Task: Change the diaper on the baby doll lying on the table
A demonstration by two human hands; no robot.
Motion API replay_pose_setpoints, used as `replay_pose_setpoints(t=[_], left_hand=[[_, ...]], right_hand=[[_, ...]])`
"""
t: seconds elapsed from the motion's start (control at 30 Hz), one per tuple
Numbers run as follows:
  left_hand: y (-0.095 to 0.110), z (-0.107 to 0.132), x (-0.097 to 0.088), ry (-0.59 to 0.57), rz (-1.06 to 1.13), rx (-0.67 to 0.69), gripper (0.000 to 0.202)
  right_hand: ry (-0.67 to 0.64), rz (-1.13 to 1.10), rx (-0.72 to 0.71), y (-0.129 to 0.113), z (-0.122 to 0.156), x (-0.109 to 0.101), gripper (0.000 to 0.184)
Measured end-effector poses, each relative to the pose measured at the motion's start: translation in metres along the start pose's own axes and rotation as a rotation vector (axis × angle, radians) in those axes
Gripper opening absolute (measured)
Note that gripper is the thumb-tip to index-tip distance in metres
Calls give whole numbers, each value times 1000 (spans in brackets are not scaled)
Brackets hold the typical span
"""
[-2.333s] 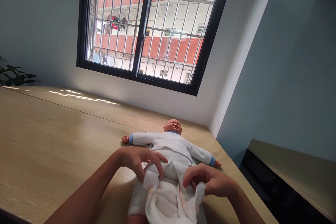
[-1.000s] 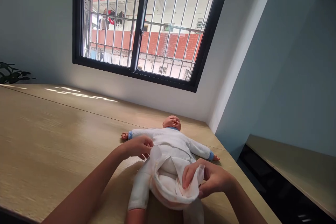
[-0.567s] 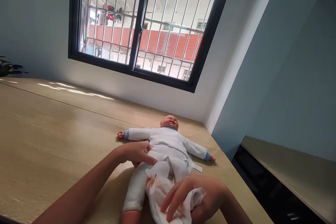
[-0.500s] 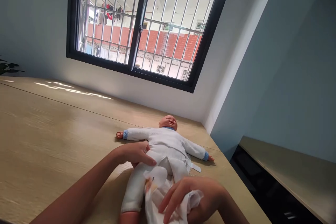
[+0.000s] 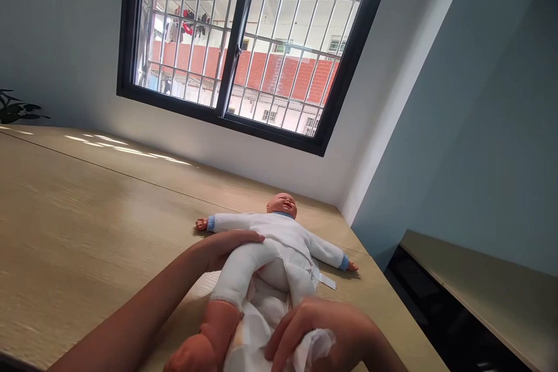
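Note:
A baby doll (image 5: 274, 229) in a white outfit with blue cuffs lies on its back, head away from me and arms spread. My left hand (image 5: 229, 244) grips it at the hip; the thumb rests on top while the other fingers are hidden behind the raised leg (image 5: 242, 270). Between the legs lies a white diaper (image 5: 255, 328), with one tape tab (image 5: 326, 281) sticking out at the doll's right-hand side in view. My right hand (image 5: 325, 325) is closed on the diaper's near end, where thin crumpled white edging (image 5: 321, 342) shows; its lower fingers are partly hidden.
The doll lies on a wide light wood table (image 5: 87, 215), near its right edge. Behind are a wall and a barred window (image 5: 244, 46). A lower wood-topped surface with a dark front (image 5: 479, 273) stands at right. Plant leaves (image 5: 20, 110) show at far left.
My left hand has shifted up and outward at the doll's hip. The leg on that side has risen and bent outward, exposing more of the diaper. The right hand has barely moved.

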State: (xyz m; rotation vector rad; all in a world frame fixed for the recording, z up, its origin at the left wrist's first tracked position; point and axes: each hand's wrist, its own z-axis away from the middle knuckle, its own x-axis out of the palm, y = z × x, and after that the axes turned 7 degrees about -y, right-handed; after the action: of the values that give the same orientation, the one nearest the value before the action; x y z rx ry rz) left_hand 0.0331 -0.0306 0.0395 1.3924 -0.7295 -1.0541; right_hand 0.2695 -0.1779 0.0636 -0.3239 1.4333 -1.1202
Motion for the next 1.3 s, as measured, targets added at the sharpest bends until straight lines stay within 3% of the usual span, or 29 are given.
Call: replay_pose_setpoints(t=[0.1,0.17,0.4,0.57,0.67,0.87,1.07,1.3], left_hand=[[6,3,4,-32,307,-144,49],[6,4,5,-34,362,-153,42],[4,5,6,51,273,-182,49],[3,2,10,-46,293,-174,48],[-1,-3,13,-11,306,-164,51],[-17,-16,15,59,306,-131,72],[-25,-22,14,77,259,-112,94],[-25,-20,14,176,112,-67,84]], right_hand=[[0,-39,14,0,0,0,41],[-7,-57,42,-1,-1,-1,41],[-24,-60,59,-4,0,-4,44],[3,-58,96,9,3,-3,41],[34,-65,122,17,6,-2,42],[110,-63,284,15,12,-8,39],[145,-54,343,5,17,-12,35],[191,-72,364,6,14,-10,38]])
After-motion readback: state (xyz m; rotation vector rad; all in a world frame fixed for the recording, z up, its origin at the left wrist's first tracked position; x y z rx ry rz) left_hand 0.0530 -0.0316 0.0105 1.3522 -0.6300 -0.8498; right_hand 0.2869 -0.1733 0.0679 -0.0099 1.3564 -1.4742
